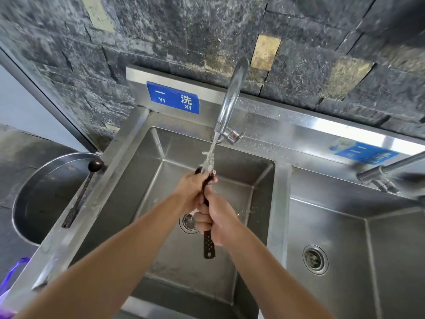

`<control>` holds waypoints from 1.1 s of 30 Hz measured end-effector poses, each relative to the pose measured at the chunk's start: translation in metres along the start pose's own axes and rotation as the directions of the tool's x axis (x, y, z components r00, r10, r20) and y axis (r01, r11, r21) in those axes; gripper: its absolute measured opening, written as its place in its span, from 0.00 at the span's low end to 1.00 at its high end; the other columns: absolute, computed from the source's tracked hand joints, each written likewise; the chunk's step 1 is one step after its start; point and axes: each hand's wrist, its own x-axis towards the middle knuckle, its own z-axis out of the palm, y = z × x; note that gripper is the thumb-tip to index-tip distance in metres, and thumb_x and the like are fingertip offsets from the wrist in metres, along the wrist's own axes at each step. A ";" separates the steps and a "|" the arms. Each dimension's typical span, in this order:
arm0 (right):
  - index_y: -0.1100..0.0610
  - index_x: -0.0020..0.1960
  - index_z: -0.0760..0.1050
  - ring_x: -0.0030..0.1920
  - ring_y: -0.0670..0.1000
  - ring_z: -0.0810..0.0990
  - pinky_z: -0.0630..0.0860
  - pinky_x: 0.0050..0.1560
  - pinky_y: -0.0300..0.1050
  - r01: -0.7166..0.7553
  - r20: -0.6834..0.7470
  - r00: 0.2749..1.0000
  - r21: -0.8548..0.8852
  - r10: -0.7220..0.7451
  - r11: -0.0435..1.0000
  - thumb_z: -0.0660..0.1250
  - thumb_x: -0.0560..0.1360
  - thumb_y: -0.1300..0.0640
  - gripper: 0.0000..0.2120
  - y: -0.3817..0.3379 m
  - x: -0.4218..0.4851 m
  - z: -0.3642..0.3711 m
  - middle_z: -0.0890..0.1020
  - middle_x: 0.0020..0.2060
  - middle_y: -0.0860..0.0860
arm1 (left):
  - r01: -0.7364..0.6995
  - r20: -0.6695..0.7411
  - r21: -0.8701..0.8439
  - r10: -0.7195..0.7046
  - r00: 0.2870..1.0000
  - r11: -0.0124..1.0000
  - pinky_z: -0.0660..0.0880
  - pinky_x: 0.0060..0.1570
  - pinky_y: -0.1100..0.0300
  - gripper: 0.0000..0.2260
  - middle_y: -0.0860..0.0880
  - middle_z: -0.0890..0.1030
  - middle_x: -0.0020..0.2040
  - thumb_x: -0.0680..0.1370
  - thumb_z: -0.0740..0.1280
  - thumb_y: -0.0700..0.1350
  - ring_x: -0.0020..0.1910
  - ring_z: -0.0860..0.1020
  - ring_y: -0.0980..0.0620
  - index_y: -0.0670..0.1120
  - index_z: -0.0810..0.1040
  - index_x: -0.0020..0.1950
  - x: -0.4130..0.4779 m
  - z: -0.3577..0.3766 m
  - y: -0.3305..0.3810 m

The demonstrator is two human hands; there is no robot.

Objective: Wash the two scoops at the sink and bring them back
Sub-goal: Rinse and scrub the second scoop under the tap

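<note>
I hold one dark long-handled scoop [208, 246] over the left basin of the steel sink [128, 171], under the running stream from the tap [231, 97]. My right hand [216, 221] grips its handle; the perforated handle end sticks out below. My left hand [192, 188] closes around the scoop's head, which is mostly hidden by fingers and water. The second dark scoop [81, 192] lies on the sink's left rim, its round bowl at the far end.
A round steel basin [30, 194] sits on the floor left of the sink. The right basin [345, 238] has a drain and a second tap [381, 173] over it. A dark stone wall rises behind. A purple bag [10, 279] shows at bottom left.
</note>
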 end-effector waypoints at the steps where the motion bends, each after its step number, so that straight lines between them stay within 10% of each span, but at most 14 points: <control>1: 0.51 0.30 0.65 0.19 0.46 0.56 0.53 0.21 0.34 -0.006 0.044 0.999 -0.024 0.007 1.000 0.57 0.81 0.41 0.24 0.000 -0.002 -0.001 0.60 0.21 0.46 | 0.031 0.018 -0.049 -0.030 0.999 0.998 0.64 0.27 0.58 0.11 0.49 0.78 0.34 0.84 0.58 0.42 0.26 0.69 0.52 0.42 0.77 0.45 -0.001 -0.002 -0.003; 6: 0.55 0.35 0.71 0.25 0.47 0.65 0.63 0.28 0.41 0.196 0.059 0.973 -0.727 -0.224 0.659 0.57 0.83 0.46 0.21 -0.023 -0.003 -0.054 0.69 0.26 0.47 | -0.050 0.172 0.648 -0.083 0.982 0.760 0.76 0.30 0.65 0.07 0.45 0.82 0.45 0.83 0.61 0.39 0.38 0.79 0.52 0.43 0.76 0.57 -0.007 -0.033 0.016; 9: 0.54 0.34 0.70 0.23 0.46 0.65 0.64 0.27 0.42 0.213 -0.015 0.967 -0.500 -0.254 0.839 0.56 0.83 0.44 0.22 -0.018 0.002 -0.031 0.68 0.24 0.46 | -0.005 0.065 0.195 -0.008 0.998 0.981 0.74 0.27 0.65 0.09 0.45 0.80 0.42 0.82 0.60 0.35 0.31 0.76 0.53 0.41 0.79 0.55 -0.005 -0.008 0.022; 12: 0.54 0.35 0.71 0.20 0.45 0.68 0.64 0.21 0.38 0.199 -0.201 0.939 -0.344 -0.279 0.918 0.55 0.83 0.44 0.22 -0.003 0.002 0.005 0.70 0.23 0.46 | 0.022 -0.026 -0.166 -0.027 0.999 0.986 0.70 0.29 0.61 0.09 0.44 0.78 0.38 0.82 0.60 0.35 0.28 0.72 0.52 0.40 0.79 0.50 -0.002 0.009 0.016; 14: 0.53 0.32 0.71 0.25 0.46 0.70 0.66 0.25 0.39 0.238 -0.147 0.908 -0.588 -0.392 0.773 0.56 0.82 0.45 0.23 -0.003 -0.001 -0.009 0.73 0.26 0.47 | 0.001 0.048 0.084 -0.005 0.999 0.996 0.68 0.23 0.63 0.09 0.47 0.77 0.32 0.83 0.59 0.36 0.23 0.70 0.55 0.40 0.78 0.49 -0.004 -0.005 0.017; 18: 0.54 0.32 0.70 0.27 0.47 0.68 0.67 0.34 0.43 0.242 0.059 0.952 -0.750 -0.302 0.615 0.58 0.82 0.46 0.23 -0.020 -0.008 -0.049 0.72 0.28 0.49 | -0.090 0.196 0.711 -0.073 0.978 0.697 0.65 0.21 0.67 0.10 0.53 0.78 0.30 0.83 0.58 0.37 0.22 0.69 0.59 0.46 0.78 0.55 -0.003 -0.041 0.022; 23: 0.53 0.32 0.68 0.20 0.46 0.63 0.58 0.25 0.41 0.108 -0.148 0.978 -0.246 -0.148 0.963 0.56 0.83 0.46 0.22 0.003 -0.003 0.008 0.66 0.22 0.48 | -0.023 -0.099 0.026 0.026 0.995 0.999 0.67 0.29 0.60 0.12 0.46 0.79 0.34 0.79 0.60 0.30 0.29 0.71 0.53 0.42 0.80 0.44 -0.006 -0.001 0.004; 29: 0.53 0.32 0.69 0.25 0.45 0.66 0.66 0.30 0.40 0.298 0.145 0.941 -0.780 -0.304 0.550 0.57 0.83 0.46 0.23 -0.028 -0.006 -0.051 0.70 0.25 0.46 | -0.022 0.192 0.647 -0.135 0.972 0.762 0.66 0.20 0.68 0.14 0.47 0.73 0.34 0.82 0.54 0.33 0.24 0.68 0.58 0.45 0.74 0.61 -0.013 -0.035 0.032; 33: 0.55 0.33 0.76 0.26 0.48 0.67 0.64 0.31 0.44 0.309 -0.037 0.909 -0.610 -0.416 0.730 0.58 0.82 0.53 0.19 -0.031 -0.003 -0.024 0.69 0.23 0.46 | 0.004 0.103 0.055 -0.010 0.995 0.998 0.64 0.20 0.66 0.11 0.48 0.74 0.30 0.81 0.57 0.33 0.22 0.65 0.57 0.42 0.78 0.49 -0.006 -0.011 0.033</control>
